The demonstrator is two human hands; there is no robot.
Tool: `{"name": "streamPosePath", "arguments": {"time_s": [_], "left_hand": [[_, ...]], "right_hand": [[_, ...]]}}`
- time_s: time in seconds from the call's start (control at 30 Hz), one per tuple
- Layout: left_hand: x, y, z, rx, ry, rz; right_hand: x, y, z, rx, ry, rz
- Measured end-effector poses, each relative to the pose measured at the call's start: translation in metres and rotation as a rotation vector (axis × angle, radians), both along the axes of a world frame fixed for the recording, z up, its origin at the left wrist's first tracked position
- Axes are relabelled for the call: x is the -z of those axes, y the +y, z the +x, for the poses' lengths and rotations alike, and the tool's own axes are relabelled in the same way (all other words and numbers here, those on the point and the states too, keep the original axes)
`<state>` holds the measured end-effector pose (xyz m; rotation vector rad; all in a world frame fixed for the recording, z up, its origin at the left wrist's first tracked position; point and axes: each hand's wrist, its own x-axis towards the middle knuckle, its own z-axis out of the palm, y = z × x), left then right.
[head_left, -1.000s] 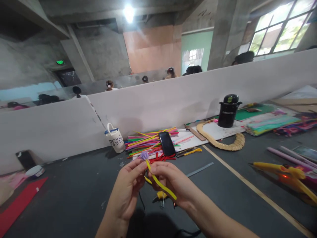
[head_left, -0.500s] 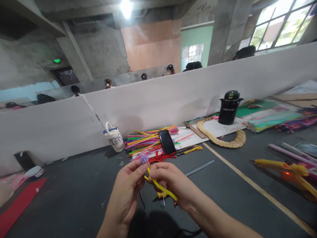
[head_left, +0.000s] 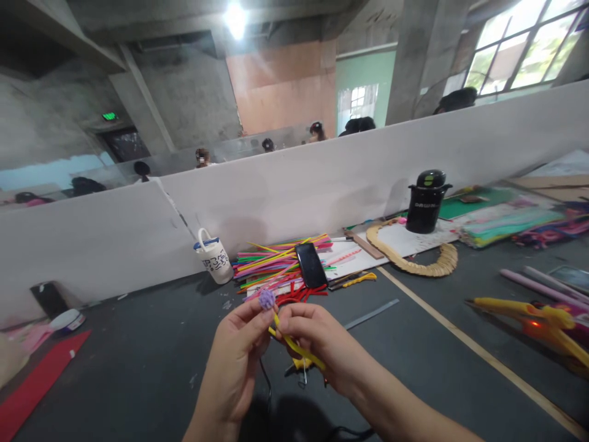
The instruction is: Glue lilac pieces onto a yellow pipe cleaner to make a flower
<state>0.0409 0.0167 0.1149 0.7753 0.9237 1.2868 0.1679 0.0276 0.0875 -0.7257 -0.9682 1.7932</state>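
My left hand (head_left: 243, 351) pinches a small purple fuzzy flower head (head_left: 266, 299) just under its base, between thumb and fingers. Close against it, my right hand (head_left: 313, 334) grips a yellow pipe cleaner (head_left: 298, 348), whose top end meets the underside of the purple piece. The other end of the yellow stem slants down across my right palm. Both hands are held above the dark table, fingertips nearly touching. Below them, partly covered by my right hand, lies a yellow-and-black tool (head_left: 301, 364) with a wire stand.
Behind my hands lie many coloured pipe cleaners (head_left: 264, 263) with a black phone (head_left: 311, 265). A white cup (head_left: 214, 261) stands left, a black lidded container (head_left: 425, 202) right. A yellow glue gun (head_left: 519, 310) with a lit red light rests at right. A white partition (head_left: 299, 178) borders the table.
The purple flower head has turned slightly and the yellow pipe cleaner has dipped a little in my right hand. Both hands keep nearly the same place.
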Motion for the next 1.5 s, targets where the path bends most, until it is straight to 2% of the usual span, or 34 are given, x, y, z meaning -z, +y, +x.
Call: {"name": "streamPosePath", "arguments": {"time_s": [0.27, 0.57, 0.7, 0.8, 0.93, 1.03, 1.13, 1.27, 1.5], "left_hand": [[0.001, -0.001, -0.003, -0.001, -0.012, 0.011], [0.0, 0.002, -0.001, 0.093, -0.161, -0.13], [0.0, 0.004, -0.002, 0.1, -0.212, -0.171], [0.001, 0.004, -0.005, 0.134, -0.208, -0.185], [0.002, 0.002, -0.008, 0.166, -0.155, -0.142], [0.003, -0.001, -0.009, 0.169, -0.099, -0.103], [0.005, -0.003, -0.008, 0.152, -0.042, -0.06], [0.013, -0.005, -0.006, 0.054, 0.041, 0.041], [0.024, -0.007, -0.009, -0.087, 0.244, 0.216]], "right_hand": [[-0.002, -0.003, 0.0, 0.008, -0.032, 0.025], [-0.018, -0.012, -0.001, 0.046, -0.069, 0.078], [-0.018, -0.011, -0.001, 0.092, -0.137, 0.182], [-0.018, -0.008, 0.002, 0.202, -0.222, 0.307], [-0.018, -0.006, 0.007, 0.36, -0.305, 0.434], [-0.02, -0.006, 0.008, 0.388, -0.344, 0.496], [-0.021, -0.008, 0.006, 0.382, -0.382, 0.535], [-0.02, -0.008, 0.003, 0.353, -0.419, 0.549], [-0.012, -0.004, 0.005, 0.231, -0.324, 0.54]]}}
